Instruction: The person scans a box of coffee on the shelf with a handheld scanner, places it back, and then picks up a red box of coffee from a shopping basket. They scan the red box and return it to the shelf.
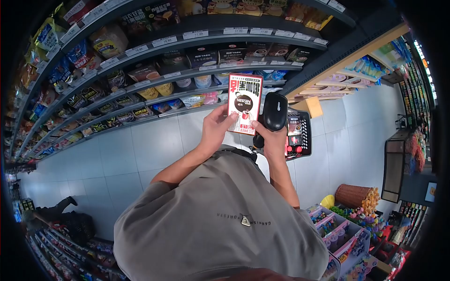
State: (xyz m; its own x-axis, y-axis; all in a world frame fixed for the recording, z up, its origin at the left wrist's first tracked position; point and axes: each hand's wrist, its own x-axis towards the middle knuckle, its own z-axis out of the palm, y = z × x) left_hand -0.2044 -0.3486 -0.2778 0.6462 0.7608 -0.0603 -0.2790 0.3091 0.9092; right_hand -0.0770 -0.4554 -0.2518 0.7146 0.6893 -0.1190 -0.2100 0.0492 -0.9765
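Observation:
A white and red Nescafé coffee box [244, 103] is held upright in front of my chest, its printed face toward the camera. My left hand [219, 122] grips its lower left edge, thumb on the front. On the lower right edge is the thumb of my right hand [270, 136]. A black rounded device [275, 111] sits at my right wrist and hand; how it is attached cannot be made out. Just beyond, a black shopping basket [307, 136] holds dark boxes and items with red caps.
Curved-looking store shelves [187, 40] with boxed and bagged goods run along the front and left. Wooden shelving [344, 58] stands at the front right. A display with flowers and a wicker basket [351, 194] is at the lower right. Another person [56, 218] is at the lower left.

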